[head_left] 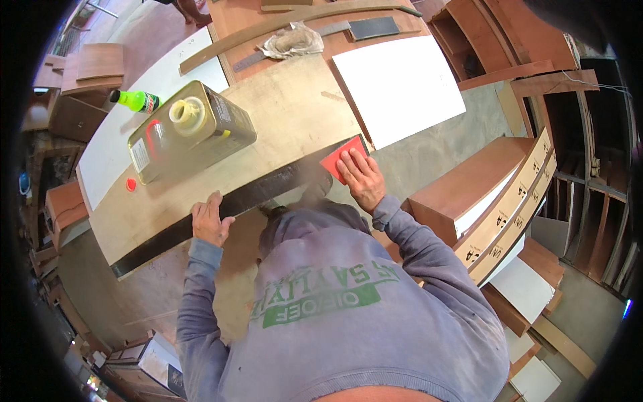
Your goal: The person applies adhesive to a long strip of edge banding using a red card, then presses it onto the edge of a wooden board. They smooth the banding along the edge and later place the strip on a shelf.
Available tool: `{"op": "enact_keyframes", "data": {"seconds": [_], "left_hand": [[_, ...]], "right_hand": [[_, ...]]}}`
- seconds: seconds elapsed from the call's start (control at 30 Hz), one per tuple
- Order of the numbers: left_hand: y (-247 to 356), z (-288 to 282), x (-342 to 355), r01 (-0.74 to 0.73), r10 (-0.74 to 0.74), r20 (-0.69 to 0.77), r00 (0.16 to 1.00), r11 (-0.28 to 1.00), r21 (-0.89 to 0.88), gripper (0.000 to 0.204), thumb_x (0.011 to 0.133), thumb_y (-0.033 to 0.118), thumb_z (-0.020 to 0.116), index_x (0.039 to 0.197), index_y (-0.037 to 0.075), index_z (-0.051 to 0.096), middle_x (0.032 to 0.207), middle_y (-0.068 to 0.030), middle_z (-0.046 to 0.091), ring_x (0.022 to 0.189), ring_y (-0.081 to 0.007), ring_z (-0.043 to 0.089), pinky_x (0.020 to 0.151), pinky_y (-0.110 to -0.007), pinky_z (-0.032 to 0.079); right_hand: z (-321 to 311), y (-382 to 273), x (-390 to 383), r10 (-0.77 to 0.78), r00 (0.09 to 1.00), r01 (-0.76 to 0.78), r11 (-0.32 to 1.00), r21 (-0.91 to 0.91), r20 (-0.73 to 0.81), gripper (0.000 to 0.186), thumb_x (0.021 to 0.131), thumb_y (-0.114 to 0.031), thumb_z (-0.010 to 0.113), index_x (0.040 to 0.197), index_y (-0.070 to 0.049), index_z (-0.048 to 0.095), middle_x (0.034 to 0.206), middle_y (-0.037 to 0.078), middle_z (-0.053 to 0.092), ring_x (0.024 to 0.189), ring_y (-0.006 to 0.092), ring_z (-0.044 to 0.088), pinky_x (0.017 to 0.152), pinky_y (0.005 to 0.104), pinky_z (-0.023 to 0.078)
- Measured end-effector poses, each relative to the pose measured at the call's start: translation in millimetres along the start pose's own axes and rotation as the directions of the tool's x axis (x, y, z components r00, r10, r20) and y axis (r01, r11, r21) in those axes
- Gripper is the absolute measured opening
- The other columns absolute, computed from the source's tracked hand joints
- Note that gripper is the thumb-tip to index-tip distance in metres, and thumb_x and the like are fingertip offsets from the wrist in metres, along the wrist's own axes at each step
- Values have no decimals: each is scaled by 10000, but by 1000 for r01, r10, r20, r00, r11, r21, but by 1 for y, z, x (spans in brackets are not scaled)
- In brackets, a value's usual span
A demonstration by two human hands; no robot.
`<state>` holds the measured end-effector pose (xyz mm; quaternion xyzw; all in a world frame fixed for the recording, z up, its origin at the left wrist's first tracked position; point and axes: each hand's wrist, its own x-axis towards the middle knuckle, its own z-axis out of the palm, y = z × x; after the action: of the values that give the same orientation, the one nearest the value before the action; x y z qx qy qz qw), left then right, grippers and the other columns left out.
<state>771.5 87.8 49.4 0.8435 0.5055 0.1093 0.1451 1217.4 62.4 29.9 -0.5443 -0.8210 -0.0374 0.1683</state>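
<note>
My right hand (pixel 362 179) presses a flat red piece (pixel 339 159) with its fingers against the right end of a long dark strip (pixel 268 182). The red piece looks like a spreader or scraper; its exact kind is unclear. That strip runs along the near edge of a pale board (pixel 288 100). On the strip's near edge, toward its left part, rests my left hand (pixel 213 220), thumb and fingers apart and holding nothing. A metal can (pixel 231 124) with a yellowish open spout stands on the board, beyond my left hand. Beside the can lies a small red cap (pixel 131 185).
A green bottle with a dark cap (pixel 137 101) lies left of the can. White panels (pixel 402 84) adjoin the board. Crumpled plastic (pixel 291 41), a metal ruler (pixel 249 62) and a dark block (pixel 373 28) lie at the back. Wooden box parts (pixel 469 181) stand at right.
</note>
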Motion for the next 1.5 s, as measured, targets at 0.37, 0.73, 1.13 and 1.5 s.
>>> {"op": "enact_keyframes", "data": {"seconds": [0.37,0.73,1.13,1.5], "left_hand": [[3,1,-2,-36,37,-31,999,999,29,823,670,137,856,1394,-32,504,1266,-208,639,1071,-358,608,1017,-478,423],[2,-4,-2,-3,2,-25,1000,999,-32,792,700,226,836,1388,-4,519,1186,-189,656,1137,-318,616,1042,-461,413],[-9,3,5,-138,126,93,988,980,142,759,730,318,782,1388,38,530,1109,-132,647,1045,-324,616,928,-471,447],[-20,-5,9,-175,173,203,964,985,-11,878,771,338,812,1492,60,396,1191,-185,640,1114,-367,602,958,-488,455]], "right_hand": [[-96,64,0,7,989,-5,1000,-14,148,318,801,-15,629,1113,-43,683,1112,88,720,1059,298,619,905,470,474],[-52,-107,109,167,984,-172,841,512,57,300,774,51,641,1046,-59,704,799,183,647,747,376,624,650,493,506],[-146,-255,283,-136,970,140,990,3,-199,475,779,-129,706,1220,39,655,1236,170,624,1026,316,588,885,411,506],[-121,-233,176,151,960,-7,857,516,-237,296,876,-136,730,1140,-19,669,1050,176,687,905,371,661,778,439,547]]}}
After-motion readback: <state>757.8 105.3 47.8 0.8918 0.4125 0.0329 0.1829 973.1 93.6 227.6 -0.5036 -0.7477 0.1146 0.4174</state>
